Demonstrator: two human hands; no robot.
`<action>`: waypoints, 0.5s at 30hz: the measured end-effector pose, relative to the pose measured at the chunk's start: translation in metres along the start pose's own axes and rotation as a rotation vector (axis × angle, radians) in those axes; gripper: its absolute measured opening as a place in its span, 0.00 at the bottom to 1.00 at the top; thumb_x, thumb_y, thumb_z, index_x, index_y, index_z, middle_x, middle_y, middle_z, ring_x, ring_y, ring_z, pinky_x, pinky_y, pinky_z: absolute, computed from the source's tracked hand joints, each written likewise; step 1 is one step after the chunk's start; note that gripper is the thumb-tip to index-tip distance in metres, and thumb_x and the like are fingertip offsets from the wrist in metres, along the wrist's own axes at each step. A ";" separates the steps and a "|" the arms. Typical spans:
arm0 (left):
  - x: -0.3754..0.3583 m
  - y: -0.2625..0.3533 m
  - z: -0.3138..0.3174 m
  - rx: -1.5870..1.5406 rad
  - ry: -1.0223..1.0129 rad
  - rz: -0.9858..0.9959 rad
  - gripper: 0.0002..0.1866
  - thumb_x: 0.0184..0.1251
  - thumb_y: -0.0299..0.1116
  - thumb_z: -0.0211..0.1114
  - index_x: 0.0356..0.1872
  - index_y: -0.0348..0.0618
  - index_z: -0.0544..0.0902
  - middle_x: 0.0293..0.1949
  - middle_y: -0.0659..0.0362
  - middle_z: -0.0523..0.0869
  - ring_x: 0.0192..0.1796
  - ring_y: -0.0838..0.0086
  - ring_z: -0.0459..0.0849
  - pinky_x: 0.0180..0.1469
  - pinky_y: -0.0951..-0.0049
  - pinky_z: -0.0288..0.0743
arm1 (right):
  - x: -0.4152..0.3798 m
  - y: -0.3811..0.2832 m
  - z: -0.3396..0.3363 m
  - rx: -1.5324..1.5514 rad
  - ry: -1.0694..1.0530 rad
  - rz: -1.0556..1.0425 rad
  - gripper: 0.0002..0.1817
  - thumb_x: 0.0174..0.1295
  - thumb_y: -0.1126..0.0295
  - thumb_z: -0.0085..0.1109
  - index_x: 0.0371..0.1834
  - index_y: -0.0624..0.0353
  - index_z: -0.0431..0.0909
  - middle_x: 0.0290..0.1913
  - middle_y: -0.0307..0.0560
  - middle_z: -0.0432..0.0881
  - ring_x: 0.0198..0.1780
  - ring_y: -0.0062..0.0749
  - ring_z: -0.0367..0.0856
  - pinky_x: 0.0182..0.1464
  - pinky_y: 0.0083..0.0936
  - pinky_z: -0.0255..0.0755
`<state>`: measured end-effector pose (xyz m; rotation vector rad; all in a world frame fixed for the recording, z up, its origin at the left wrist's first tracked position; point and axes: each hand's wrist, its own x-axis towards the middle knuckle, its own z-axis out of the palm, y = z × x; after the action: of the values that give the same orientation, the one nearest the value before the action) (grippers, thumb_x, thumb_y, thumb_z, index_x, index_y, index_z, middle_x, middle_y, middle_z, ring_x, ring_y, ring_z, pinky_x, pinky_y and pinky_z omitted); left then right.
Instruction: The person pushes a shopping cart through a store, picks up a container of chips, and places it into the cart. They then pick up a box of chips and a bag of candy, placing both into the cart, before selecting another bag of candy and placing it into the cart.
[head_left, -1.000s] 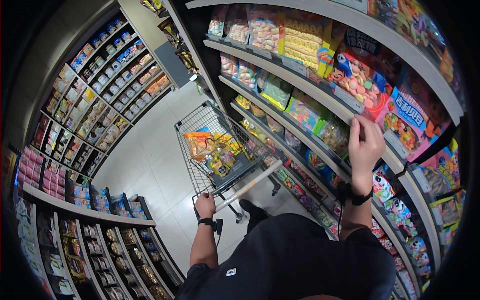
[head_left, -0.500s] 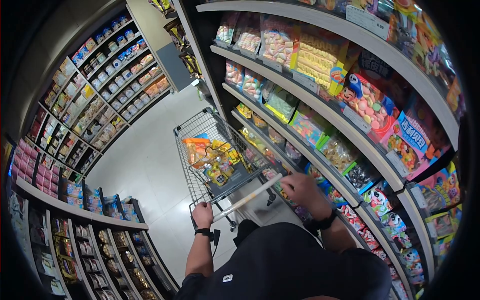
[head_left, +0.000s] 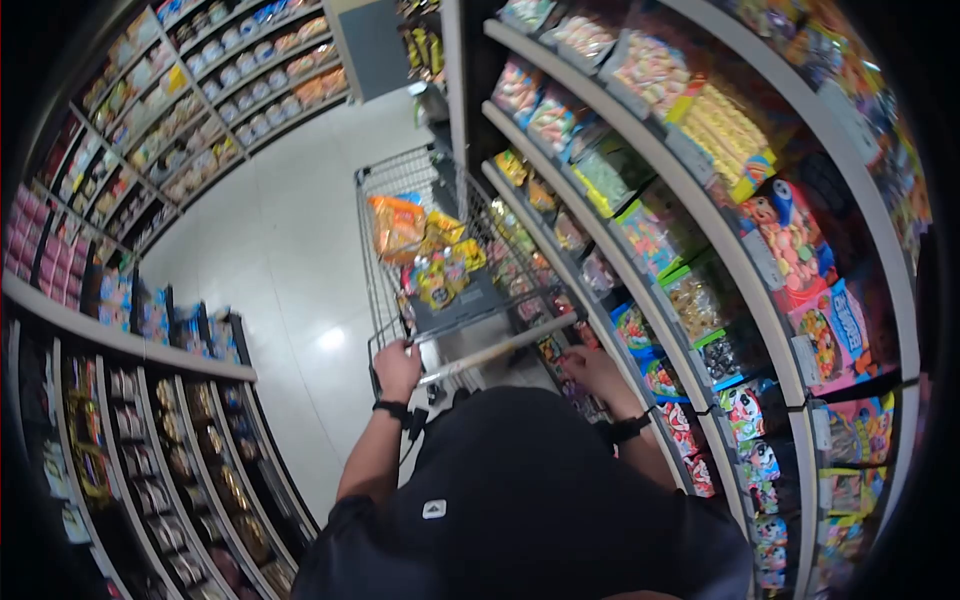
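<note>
My left hand (head_left: 397, 368) is wrapped round the left end of the shopping cart's light-coloured handle (head_left: 500, 350). Just below the handle's right end is my right hand (head_left: 597, 378), apart from it, with fingers loosely bent and nothing visible in them. The wire shopping cart (head_left: 365, 235) stands ahead of me, close to the right-hand shelves. In it lie an orange snack bag (head_left: 397, 228) and several yellow packets (head_left: 445, 272). Both my wrists carry dark bands.
Shelves of marshmallow and candy bags (head_left: 650, 72) rise along my right side. A low shelf unit (head_left: 150, 345) with packaged goods stands on the left. Tall shelves of jars (head_left: 235, 75) line the far left. Pale tiled floor (head_left: 290, 260) runs between them.
The view has shifted, and the shelves appear turned. My right hand has dropped from beside the handle's right end to below it. My left hand keeps its grip.
</note>
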<state>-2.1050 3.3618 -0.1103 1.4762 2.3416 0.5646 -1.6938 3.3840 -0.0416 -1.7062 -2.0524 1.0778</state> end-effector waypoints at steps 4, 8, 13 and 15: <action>0.002 0.000 0.000 -0.022 -0.003 0.011 0.14 0.66 0.42 0.68 0.40 0.43 0.92 0.36 0.48 0.92 0.42 0.51 0.90 0.57 0.53 0.77 | 0.032 -0.035 0.001 0.045 0.055 -0.058 0.17 0.68 0.65 0.65 0.56 0.62 0.85 0.39 0.51 0.91 0.40 0.41 0.91 0.45 0.34 0.82; 0.003 0.001 -0.005 -0.057 -0.040 -0.022 0.15 0.66 0.42 0.68 0.40 0.41 0.92 0.35 0.49 0.92 0.44 0.52 0.89 0.59 0.54 0.76 | 0.070 -0.054 0.010 -0.030 0.008 -0.130 0.17 0.68 0.64 0.65 0.56 0.60 0.86 0.40 0.52 0.91 0.42 0.43 0.91 0.47 0.36 0.82; 0.003 -0.004 0.000 -0.077 -0.031 0.009 0.15 0.66 0.43 0.70 0.42 0.42 0.91 0.41 0.49 0.92 0.52 0.55 0.88 0.66 0.54 0.70 | 0.116 -0.054 0.032 -0.045 -0.054 -0.175 0.16 0.68 0.61 0.64 0.54 0.54 0.88 0.41 0.52 0.91 0.44 0.49 0.90 0.48 0.38 0.81; 0.003 -0.002 -0.003 -0.086 -0.066 -0.029 0.14 0.67 0.43 0.70 0.43 0.42 0.91 0.44 0.49 0.92 0.54 0.56 0.87 0.69 0.54 0.67 | 0.122 -0.056 0.042 -0.259 -0.014 -0.051 0.14 0.67 0.57 0.63 0.49 0.51 0.89 0.40 0.51 0.91 0.45 0.51 0.90 0.49 0.42 0.81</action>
<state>-2.1088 3.3636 -0.1090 1.3985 2.2560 0.5928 -1.7950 3.4801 -0.0630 -1.7536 -2.3163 0.8400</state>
